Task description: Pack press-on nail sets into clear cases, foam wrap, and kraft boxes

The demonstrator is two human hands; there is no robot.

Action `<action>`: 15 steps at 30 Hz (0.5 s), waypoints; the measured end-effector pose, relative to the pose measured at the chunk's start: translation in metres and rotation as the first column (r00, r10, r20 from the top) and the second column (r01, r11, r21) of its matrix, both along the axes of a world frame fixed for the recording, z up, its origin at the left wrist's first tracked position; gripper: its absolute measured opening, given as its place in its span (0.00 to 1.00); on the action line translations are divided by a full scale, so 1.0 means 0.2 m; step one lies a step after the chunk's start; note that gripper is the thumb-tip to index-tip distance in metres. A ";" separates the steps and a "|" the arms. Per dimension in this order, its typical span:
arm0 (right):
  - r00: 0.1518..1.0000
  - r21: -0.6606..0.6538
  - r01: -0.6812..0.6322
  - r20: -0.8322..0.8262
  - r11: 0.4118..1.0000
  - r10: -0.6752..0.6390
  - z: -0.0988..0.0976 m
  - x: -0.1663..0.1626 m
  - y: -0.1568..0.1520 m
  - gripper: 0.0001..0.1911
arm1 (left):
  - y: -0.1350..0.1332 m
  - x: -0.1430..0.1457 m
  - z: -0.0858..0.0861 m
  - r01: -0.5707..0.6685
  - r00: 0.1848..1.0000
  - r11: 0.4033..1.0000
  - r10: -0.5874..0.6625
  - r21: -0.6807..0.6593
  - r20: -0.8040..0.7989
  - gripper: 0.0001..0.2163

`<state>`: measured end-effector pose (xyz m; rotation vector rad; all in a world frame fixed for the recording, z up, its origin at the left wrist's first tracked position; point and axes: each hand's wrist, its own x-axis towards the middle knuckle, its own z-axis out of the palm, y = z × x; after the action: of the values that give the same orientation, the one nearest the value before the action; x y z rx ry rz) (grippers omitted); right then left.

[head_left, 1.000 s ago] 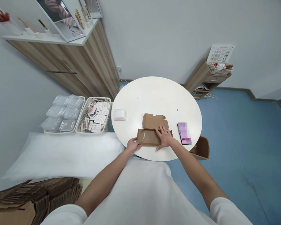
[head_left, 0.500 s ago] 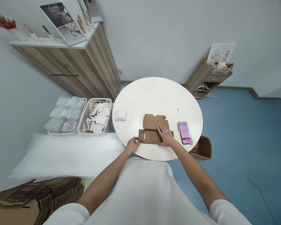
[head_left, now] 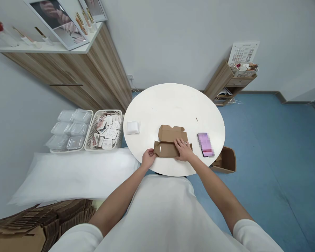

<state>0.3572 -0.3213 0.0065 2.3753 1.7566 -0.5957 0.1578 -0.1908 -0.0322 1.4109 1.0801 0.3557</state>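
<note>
Open cardboard box point(head_left: 168, 149) on the near half of a round white table point(head_left: 173, 101).
The left hand point(head_left: 148, 158) touches its left end, pinching or not I can't tell; the right hand point(head_left: 184, 150) lies across its right part, fingers loosely spread. A phone point(head_left: 205, 142) lies rightward; farther, at left, a white packet point(head_left: 133, 127).

You have one box point(head_left: 168, 144) of plain brown cardboard in front of you, open, resting on the near half of the round white table point(head_left: 173, 101). Its lid panel point(head_left: 172, 134) extends beyond the shallow base point(head_left: 168, 150), away from you, with a small notch midway along its far edge. A short white mark shows near the base's left end.
</note>
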 end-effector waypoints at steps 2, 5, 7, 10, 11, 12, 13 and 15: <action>1.000 0.003 -0.009 -0.005 1.000 0.009 0.00 0.00 0.00 0.54 | 0.01 -0.01 0.00 0.006 1.000 1.000 -0.006 0.007 0.016 0.14; 1.000 0.003 -0.030 -0.008 1.000 0.030 0.00 -0.02 0.02 0.54 | 0.01 -0.02 0.00 0.010 0.995 0.997 -0.002 0.083 -0.100 0.16; 1.000 0.002 -0.030 -0.003 1.000 0.030 0.00 -0.04 0.03 0.53 | 0.01 -0.02 0.02 0.028 0.984 0.991 -0.005 0.127 -0.176 0.17; 1.000 0.003 -0.018 0.005 1.000 0.018 0.00 -0.06 0.04 0.53 | 0.00 -0.02 0.05 0.110 0.980 0.982 -0.081 0.152 -0.183 0.19; 1.000 0.003 -0.015 0.006 1.000 0.015 0.00 -0.06 0.04 0.53 | -0.01 -0.01 0.06 0.146 0.979 0.977 -0.119 0.154 -0.168 0.21; 1.000 0.002 -0.012 0.006 1.000 0.012 0.00 -0.07 0.04 0.53 | -0.01 -0.01 0.07 0.181 0.976 0.972 -0.159 0.152 -0.150 0.24; 1.000 0.000 -0.009 0.005 1.000 0.009 0.00 -0.07 0.05 0.53 | -0.02 -0.01 0.08 0.213 0.972 0.966 -0.194 0.147 -0.132 0.26; 1.000 -0.003 -0.004 0.006 1.000 0.004 0.00 -0.07 0.05 0.54 | -0.02 -0.01 0.10 0.258 0.964 0.957 -0.246 0.129 -0.104 0.28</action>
<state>0.3432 -0.3119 0.0057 2.3681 1.7564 -0.5895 0.1560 -0.1950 -0.0122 1.6832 0.9436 0.1893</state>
